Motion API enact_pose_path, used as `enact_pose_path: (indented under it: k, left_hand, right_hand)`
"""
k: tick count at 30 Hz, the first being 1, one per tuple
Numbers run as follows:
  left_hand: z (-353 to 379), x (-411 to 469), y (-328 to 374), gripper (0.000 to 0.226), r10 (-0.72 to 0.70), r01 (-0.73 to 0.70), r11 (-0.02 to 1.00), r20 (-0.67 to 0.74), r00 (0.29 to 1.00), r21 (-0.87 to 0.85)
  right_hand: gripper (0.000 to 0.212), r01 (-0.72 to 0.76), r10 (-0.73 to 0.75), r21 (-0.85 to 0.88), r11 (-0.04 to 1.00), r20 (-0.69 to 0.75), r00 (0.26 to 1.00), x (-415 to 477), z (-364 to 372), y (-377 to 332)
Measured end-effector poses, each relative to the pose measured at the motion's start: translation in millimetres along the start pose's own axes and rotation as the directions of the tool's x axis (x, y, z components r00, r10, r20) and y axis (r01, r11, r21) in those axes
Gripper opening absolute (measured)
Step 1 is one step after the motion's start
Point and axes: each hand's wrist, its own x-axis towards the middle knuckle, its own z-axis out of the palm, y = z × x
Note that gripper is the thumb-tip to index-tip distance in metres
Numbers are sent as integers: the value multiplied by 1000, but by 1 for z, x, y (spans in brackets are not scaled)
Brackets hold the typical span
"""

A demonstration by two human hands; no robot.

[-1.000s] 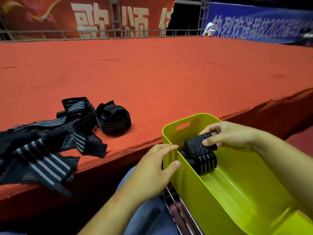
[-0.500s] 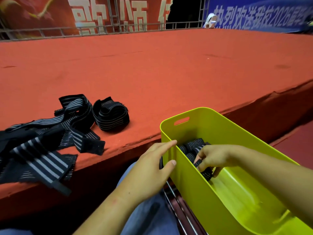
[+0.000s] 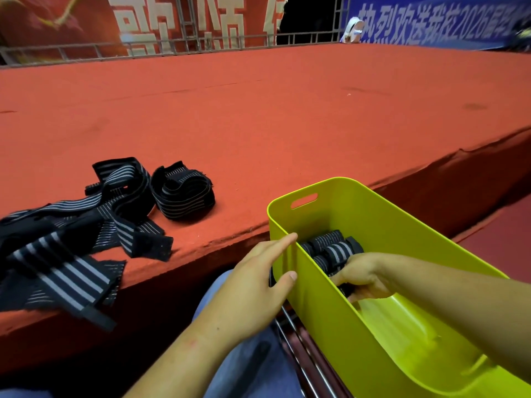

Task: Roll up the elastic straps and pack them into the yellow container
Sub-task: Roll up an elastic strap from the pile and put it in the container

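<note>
One yellow container (image 3: 316, 300), three visible rolled straps (image 3: 327, 239)

Right hand (image 3: 360, 275) grips rolled straps (image 3: 330, 249) inside the yellow container (image 3: 324, 326).

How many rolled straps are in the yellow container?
3 rolled straps show in the yellow container: one at its far end, one just nearer, one lower left by the right hand, which may hide more.

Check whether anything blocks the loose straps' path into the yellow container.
Only the left hand, resting against the yellow container wall, lies between it and the loose straps on the platform. The top is open; the right hand holds rolled straps at the far end.
</note>
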Motion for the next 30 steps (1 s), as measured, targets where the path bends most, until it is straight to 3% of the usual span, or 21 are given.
enact_pose_path:
  k: [3,8,11,16,22,28,30]
  left_hand:
    - [1,0,0,60,-2,2,1000,3,1000,5]
    - [1,-1,-1,62,3,-3,1000,9,1000,6]
    - [2,-2,-1,64,-1,1,1000,18,1000,-5]
    - [3,-3,-1,64,-3,4,1000,16,1000,-6]
    - [4,-5,-1,65,1,-1,1000,4,1000,-25]
    - [3,-6,-3,66,-12,12,1000,1,1000,-23]
    - [3,-5,-5,66,-20,20,1000,-4,1000,-18]
  right_hand:
    - [36,1,-1,-17,1000,-31,1000,3,4,2]
    - [68,-32,24,-163,986,-47,999,6,3,5]
    - [66,-55,44,-247,968,-50,998,-2,5,6]
    - [52,17,-36,-175,984,-109,993,-7,10,2]
    - [50,2,-6,-204,979,-18,1000,-7,9,2]
    - [75,-71,96,-332,941,59,994,-12,-3,-10]
    - [74,-87,108,-373,924,37,993,-18,-14,-17]
